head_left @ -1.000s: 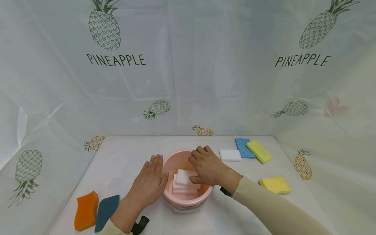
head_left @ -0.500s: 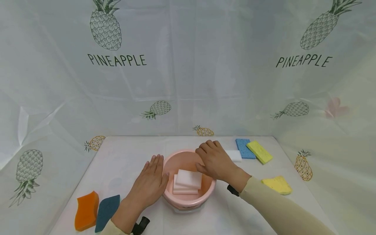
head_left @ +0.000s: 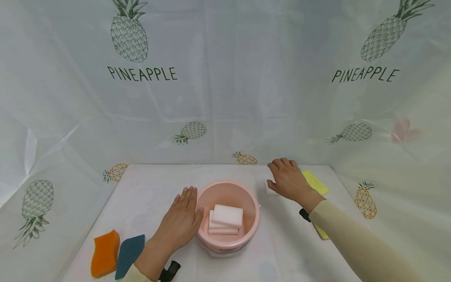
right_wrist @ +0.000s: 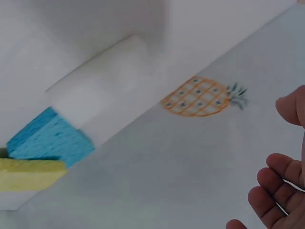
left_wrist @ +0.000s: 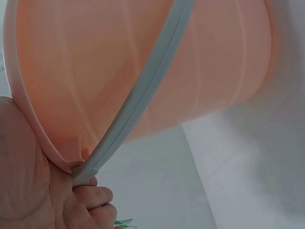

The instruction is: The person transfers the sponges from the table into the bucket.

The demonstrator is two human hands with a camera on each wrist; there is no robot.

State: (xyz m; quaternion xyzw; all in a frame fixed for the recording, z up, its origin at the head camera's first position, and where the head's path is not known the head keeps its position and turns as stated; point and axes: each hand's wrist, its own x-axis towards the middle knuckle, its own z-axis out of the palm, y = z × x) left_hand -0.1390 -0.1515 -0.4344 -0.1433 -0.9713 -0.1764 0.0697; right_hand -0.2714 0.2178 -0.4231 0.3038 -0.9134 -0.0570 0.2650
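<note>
A pink bucket (head_left: 254,225) stands mid-table, holding two white sponges: an upper one (head_left: 228,215) lies on a lower one (head_left: 215,230). Along its left rim lies my left hand (head_left: 181,217), fingers straight. The left wrist view shows its palm against the rim, beside the bucket's grey handle (left_wrist: 143,90). My right hand (head_left: 290,180) is over the back right of the table, fingers spread and bent, holding nothing. Partly hidden beneath it is a third white sponge (head_left: 269,190). A blue sponge (right_wrist: 57,140) beside that one is almost covered in the head view.
A yellow-green sponge (head_left: 316,183) lies just right of the right hand. Another yellow sponge (head_left: 321,233) is mostly hidden under the right sleeve. At front left, an orange sponge (head_left: 105,254) and a dark blue one (head_left: 130,254) sit beside the left forearm. Pineapple-print sheeting (head_left: 225,98) walls the table.
My right hand has left the bucket's right side and moved right and back, over the white sponge on the table. The left hand stays at the rim.
</note>
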